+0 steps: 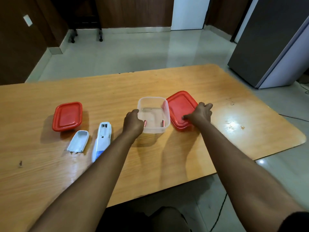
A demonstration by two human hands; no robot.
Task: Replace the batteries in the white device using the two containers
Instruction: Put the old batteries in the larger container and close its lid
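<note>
**Device open, batteries in the tub, refill not yet begun**

The white device (102,139) lies on the counter (217,91) with its battery bay uncovered and looking bare, and its back cover (78,141) rests just to the left of it, hollow side up. So opening and, judging by the bay, emptying look done.

To the right of the device stands the clear tub (153,114) with its lid off. Two batteries (163,123) lie inside near its front wall, well apart from each other. The left hand (133,123) curls round the tub's near left corner, gripping it. The right hand (199,115) sits on the loose red lid (179,109), which lies touching the tub's right side; its fingers curl over the lid's edge and thumb presses on top, so it appears to be holding it.

The second tub (67,116), up and left of the device, is closed under its own red lid.

Whether the batteries in the open tub are spent or fresh cannot be told. Still left: loading cells into the device, refitting the cover, and closing the open tub.
</note>
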